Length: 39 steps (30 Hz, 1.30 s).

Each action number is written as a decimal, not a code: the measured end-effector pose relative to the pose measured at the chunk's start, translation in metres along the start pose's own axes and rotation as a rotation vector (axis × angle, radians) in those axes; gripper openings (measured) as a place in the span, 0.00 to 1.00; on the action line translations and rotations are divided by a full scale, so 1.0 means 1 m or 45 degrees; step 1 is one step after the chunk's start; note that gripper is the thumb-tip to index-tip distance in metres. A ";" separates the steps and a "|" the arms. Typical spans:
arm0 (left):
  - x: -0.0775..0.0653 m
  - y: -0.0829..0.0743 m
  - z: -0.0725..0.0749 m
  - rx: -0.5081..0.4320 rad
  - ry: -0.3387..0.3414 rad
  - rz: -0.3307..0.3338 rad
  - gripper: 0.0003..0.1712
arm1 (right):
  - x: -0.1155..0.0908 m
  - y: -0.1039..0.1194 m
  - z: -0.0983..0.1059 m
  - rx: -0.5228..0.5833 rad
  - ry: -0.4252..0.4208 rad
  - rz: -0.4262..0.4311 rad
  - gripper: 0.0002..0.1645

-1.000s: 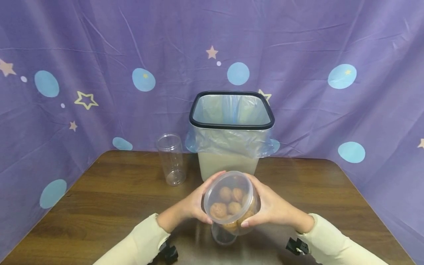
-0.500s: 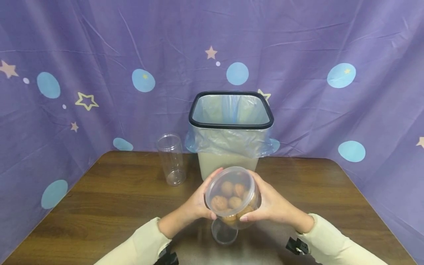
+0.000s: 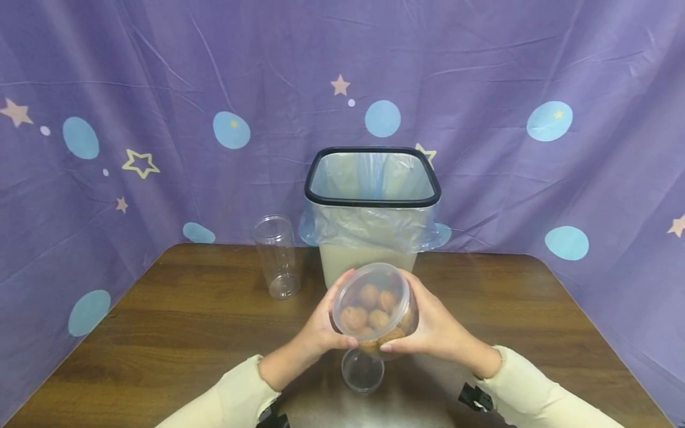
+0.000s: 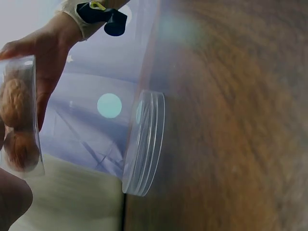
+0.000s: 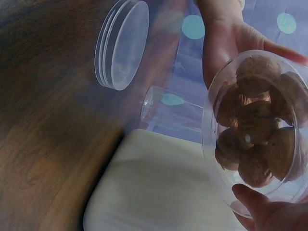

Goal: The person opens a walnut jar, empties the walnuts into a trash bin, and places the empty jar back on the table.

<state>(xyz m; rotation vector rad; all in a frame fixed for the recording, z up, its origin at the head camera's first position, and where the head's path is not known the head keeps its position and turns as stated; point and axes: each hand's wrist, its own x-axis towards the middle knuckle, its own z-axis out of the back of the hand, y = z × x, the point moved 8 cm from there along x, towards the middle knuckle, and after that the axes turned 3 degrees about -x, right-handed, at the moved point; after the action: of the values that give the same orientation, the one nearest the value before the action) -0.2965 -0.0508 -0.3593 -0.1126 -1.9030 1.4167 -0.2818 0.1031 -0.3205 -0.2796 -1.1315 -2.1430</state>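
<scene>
Above the table I hold a clear plastic tub [image 3: 408, 291] of walnuts [image 3: 379, 319] between both hands. It tilts so that its frosted round top faces me. My left hand [image 3: 323, 326] grips the left side, thumb at the near lower edge. Curled round the opposite side is my right hand [image 3: 436, 324], its thumb close to the left one. Several walnuts show through the tub's base in the right wrist view. Below the tub, a shallow clear round lid [image 3: 363, 371] lies on the table; the left wrist view shows its ridged edge.
A cream bin [image 3: 369, 257] with a black rim and a blue-tinted liner [image 3: 374, 229] stands at the back centre. To its left is a tall clear plastic jar [image 3: 277, 258], upright. A purple curtain hangs behind the brown wooden table [image 3: 176, 333].
Both hands have raised the tub of walnuts slightly and moved it away from me, uncovering more of the clear lid below. The bin and the tall jar have stayed put.
</scene>
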 end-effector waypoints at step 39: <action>-0.014 0.016 -0.003 -0.013 -0.271 0.103 0.70 | -0.003 -0.013 -0.006 -0.042 -0.186 -0.120 0.66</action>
<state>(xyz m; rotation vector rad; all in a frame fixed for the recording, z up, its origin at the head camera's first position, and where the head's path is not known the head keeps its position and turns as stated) -0.2908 -0.0491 -0.3800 -0.0458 -2.0990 1.5246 -0.2880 0.1050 -0.3339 -0.4110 -1.2140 -2.2556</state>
